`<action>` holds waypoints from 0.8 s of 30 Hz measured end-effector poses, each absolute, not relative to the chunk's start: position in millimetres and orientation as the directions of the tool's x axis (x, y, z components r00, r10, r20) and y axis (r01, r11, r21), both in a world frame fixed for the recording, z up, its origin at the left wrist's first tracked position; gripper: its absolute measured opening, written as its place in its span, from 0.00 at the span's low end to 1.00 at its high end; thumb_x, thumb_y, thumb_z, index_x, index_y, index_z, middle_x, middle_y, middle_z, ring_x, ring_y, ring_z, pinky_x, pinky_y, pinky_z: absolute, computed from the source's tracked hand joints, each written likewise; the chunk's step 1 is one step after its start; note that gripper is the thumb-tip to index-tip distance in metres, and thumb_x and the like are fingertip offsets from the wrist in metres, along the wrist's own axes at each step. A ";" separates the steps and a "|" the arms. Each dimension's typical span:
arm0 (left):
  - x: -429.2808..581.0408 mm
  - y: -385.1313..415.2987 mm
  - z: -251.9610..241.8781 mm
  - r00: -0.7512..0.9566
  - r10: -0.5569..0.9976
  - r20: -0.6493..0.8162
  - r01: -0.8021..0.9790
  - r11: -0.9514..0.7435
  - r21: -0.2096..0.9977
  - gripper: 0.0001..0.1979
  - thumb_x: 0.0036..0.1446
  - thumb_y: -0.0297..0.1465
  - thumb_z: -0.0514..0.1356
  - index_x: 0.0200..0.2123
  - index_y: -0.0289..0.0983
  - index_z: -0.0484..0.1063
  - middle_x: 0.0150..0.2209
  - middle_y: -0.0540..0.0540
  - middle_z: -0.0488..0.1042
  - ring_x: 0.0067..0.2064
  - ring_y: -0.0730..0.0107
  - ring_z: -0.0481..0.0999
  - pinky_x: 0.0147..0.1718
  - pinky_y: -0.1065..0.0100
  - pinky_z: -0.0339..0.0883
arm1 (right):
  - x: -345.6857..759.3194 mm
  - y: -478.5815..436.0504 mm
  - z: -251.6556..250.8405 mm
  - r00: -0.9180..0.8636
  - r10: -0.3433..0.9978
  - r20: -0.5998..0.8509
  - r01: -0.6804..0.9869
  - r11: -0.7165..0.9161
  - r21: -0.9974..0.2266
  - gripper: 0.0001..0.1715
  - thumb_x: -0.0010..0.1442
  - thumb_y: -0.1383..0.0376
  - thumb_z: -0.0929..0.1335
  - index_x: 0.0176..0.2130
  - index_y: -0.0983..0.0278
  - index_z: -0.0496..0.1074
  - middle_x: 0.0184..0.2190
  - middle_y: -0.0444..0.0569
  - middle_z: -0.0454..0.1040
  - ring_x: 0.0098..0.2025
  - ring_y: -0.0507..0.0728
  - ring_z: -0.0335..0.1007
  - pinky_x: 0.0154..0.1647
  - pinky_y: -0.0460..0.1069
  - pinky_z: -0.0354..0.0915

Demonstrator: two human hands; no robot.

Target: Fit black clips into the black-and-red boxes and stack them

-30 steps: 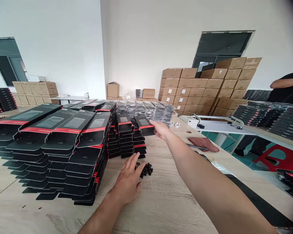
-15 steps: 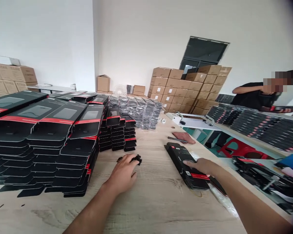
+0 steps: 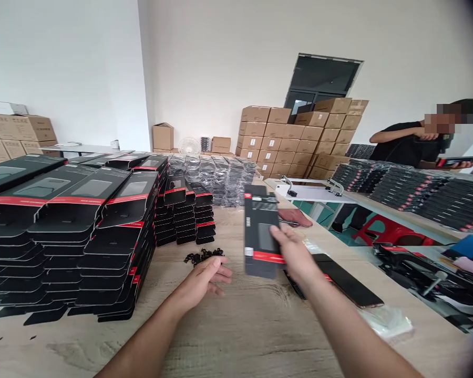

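A flat black packaging box (image 3: 262, 231) with a red band and a grey panel is raised above the table, slightly blurred. My right hand (image 3: 295, 254) grips its right edge, thumb on the front. To its left, my left hand (image 3: 205, 281) hovers with fingers apart, facing the box; no object shows in it. Just behind that hand lies a small heap of black plastic parts (image 3: 201, 256). More flat boxes (image 3: 295, 286) lie partly hidden under my right wrist. A dark phone-like slab (image 3: 350, 281) rests on the table beside my right forearm.
Tall stacks of opened black boxes (image 3: 79, 236) fill the left side. Plastic-wrapped stacks (image 3: 216, 176) stand behind. Clear plastic bags (image 3: 390, 321) and a brownish-red cloth (image 3: 297, 216) lie at right. A co-worker (image 3: 402, 144) works beyond stacked dark packages (image 3: 410, 197). Cartons (image 3: 287, 139) line the wall.
My right hand has lifted a box off the pile on the right and carried it left and upright. My left hand has drawn back from the small black parts, its fingers spreading.
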State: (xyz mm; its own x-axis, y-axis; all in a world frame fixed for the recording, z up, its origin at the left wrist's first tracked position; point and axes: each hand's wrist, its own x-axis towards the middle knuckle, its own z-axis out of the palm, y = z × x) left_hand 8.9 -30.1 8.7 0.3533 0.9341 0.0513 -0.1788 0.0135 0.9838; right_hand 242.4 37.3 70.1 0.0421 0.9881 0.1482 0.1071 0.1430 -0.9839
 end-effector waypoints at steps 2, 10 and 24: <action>9.1 -31.0 9.2 0.401 0.915 0.045 -0.314 0.091 0.945 0.29 0.55 0.49 0.57 0.55 0.38 0.65 0.49 0.37 0.72 0.45 0.56 0.75 0.33 0.61 0.73 | 193.0 34.0 56.5 -0.121 0.974 0.192 0.011 0.194 -0.981 0.21 0.55 0.48 0.66 0.38 0.60 0.71 0.33 0.49 0.77 0.32 0.59 0.72 0.35 0.53 0.68; -6.0 -16.8 9.0 -0.002 1.000 0.003 -0.217 -0.003 0.976 0.20 0.51 0.39 0.62 0.46 0.37 0.69 0.44 0.42 0.75 0.42 0.59 0.76 0.26 0.67 0.74 | 180.3 87.4 -9.9 -0.282 0.912 0.297 0.338 0.384 -0.859 0.17 0.53 0.53 0.67 0.33 0.64 0.73 0.31 0.48 0.76 0.35 0.57 0.70 0.41 0.53 0.66; 1.7 -13.4 0.9 -0.086 0.993 -0.078 -0.081 0.071 0.994 0.15 0.46 0.25 0.59 0.40 0.37 0.72 0.38 0.45 0.78 0.41 0.59 0.77 0.29 0.67 0.74 | 205.3 97.6 -24.7 -0.286 0.939 0.192 0.591 0.331 -0.736 0.04 0.45 0.68 0.66 0.24 0.64 0.71 0.22 0.43 0.73 0.26 0.52 0.67 0.28 0.46 0.61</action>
State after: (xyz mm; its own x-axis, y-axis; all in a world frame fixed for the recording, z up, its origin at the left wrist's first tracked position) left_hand 1.7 -13.4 0.9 -0.0863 0.9932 -0.0782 -0.0805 0.0712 0.9942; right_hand 205.3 97.6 -24.7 -0.2864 0.9386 0.1924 0.5910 0.3311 -0.7356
